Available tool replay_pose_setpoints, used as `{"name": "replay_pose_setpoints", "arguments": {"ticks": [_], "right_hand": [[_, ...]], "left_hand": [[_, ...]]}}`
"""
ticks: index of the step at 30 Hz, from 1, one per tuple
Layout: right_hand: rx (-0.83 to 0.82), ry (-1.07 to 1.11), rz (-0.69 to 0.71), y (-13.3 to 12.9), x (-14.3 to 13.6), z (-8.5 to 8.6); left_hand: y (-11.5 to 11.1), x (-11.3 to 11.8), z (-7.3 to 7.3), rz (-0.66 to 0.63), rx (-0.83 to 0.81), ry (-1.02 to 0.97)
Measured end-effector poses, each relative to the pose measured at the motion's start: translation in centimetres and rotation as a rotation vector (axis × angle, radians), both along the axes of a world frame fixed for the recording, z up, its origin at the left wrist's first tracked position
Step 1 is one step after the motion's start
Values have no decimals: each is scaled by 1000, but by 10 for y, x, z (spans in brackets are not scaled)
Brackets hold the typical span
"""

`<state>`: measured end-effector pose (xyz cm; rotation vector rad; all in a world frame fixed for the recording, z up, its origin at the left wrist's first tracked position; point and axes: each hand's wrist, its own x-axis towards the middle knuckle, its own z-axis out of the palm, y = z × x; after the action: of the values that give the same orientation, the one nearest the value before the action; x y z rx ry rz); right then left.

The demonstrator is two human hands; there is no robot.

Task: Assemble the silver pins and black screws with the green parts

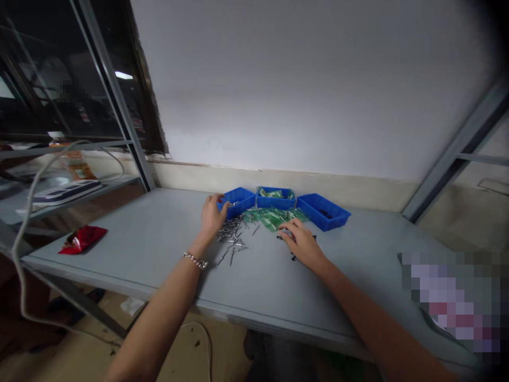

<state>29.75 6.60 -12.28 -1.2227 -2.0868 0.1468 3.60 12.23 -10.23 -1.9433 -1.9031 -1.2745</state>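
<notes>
My left hand, with a bracelet at the wrist, is at the near left side of the left blue bin, its fingers apart. Silvery metal pins lie in a loose pile beside it on the grey table. My right hand is low over a few small black pieces, its fingers bent down; whatever they may hold is hidden. Green packets are spread between the hands. More packets fill the middle blue bin, and dark pieces lie in the right blue bin.
A red wrapper lies on the left of the grey table. A side shelf holds a bottle and a white device. A white cable hangs at the left. Metal posts flank the table, with a wall behind.
</notes>
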Motion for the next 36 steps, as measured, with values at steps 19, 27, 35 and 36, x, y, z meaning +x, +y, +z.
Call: {"name": "replay_pose_setpoints", "arguments": {"ticks": [19, 27, 35, 36], "right_hand": [[-14, -23, 29, -1, -1, 0], [-19, -25, 42, -1, -2, 1], [-12, -37, 52, 0, -2, 0], [-12, -38, 57, 0, -2, -1]], "left_hand": [[-31, 23, 6, -41, -566, 421], [-28, 23, 0, -104, -551, 461], [-28, 29, -4, -96, -517, 408], [-29, 31, -5, -107, -509, 396]]}}
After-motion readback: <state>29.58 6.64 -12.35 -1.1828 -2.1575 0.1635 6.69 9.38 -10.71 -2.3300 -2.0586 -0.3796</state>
